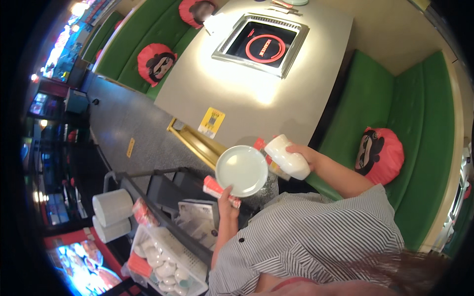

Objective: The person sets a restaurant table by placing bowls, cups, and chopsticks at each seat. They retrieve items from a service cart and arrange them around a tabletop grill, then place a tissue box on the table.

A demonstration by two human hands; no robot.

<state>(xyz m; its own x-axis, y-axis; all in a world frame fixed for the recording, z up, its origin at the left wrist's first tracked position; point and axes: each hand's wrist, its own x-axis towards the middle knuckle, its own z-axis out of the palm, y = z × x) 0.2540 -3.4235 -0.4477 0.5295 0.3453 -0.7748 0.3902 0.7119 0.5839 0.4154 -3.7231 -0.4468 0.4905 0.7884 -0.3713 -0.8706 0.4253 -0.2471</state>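
My left hand [228, 207] holds a round white plate [241, 171] by its near rim. Red-and-white paper packets [218, 189] are gripped along with it; what is inside them is hidden. In my right hand [305, 155] is a white ceramic piece [287, 157], perhaps stacked cups or small bowls, tilted on its side. Something red and yellow [272, 162], partly hidden, shows between the plate and the white piece. Both hands are close to the near end of a grey-beige dining table [244, 124].
A metal-framed cooktop [264, 47] is set into the table. A yellow card [211, 122] lies near the edge. Green benches [364, 100] with red cushions [381, 155] flank it. A dark cart [163, 188] carries a white basket [189, 251] of crockery and white cylindrical containers [112, 207].
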